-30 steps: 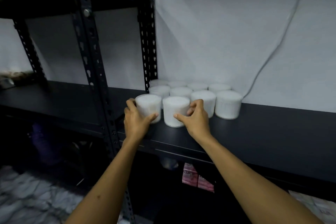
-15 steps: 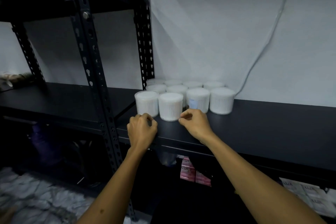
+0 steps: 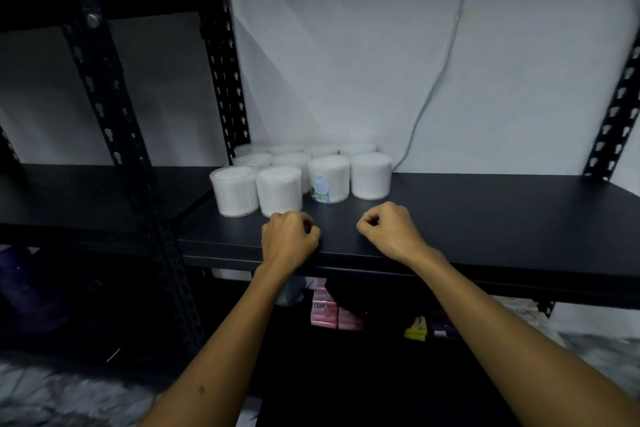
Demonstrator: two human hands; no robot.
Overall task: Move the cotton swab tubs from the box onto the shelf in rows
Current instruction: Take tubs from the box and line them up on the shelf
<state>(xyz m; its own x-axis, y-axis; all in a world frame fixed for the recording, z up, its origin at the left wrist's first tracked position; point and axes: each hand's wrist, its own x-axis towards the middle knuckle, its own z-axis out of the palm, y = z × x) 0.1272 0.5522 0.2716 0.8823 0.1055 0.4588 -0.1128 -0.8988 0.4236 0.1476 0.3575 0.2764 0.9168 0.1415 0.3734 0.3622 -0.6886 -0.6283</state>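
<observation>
From my feed I see a black metal shelf (image 3: 485, 218) against a pale wall, with a perforated upright post (image 3: 110, 135) standing close on the left and a second post (image 3: 221, 55) at the back, right beside the tubs. A thin cable (image 3: 440, 80) hangs down the wall and ends behind the tubs' right side. Under the shelf sit pink packets (image 3: 323, 310) and a small yellow item (image 3: 415, 331); the rest down there is too dark to tell.

The cotton swab tubs (image 3: 301, 173) stand upright in rows at the shelf's back left, packed touching one another. Two front tubs sit forward of the rest; one tub (image 3: 329, 178) shows a printed label.

My left hand (image 3: 289, 241) is curled into a loose fist at the shelf's front edge, holding nothing, just in front of the nearest front tub (image 3: 278, 191). My right hand (image 3: 389, 230) is likewise curled and empty, resting over the shelf, near the tubs but apart from them.
</observation>
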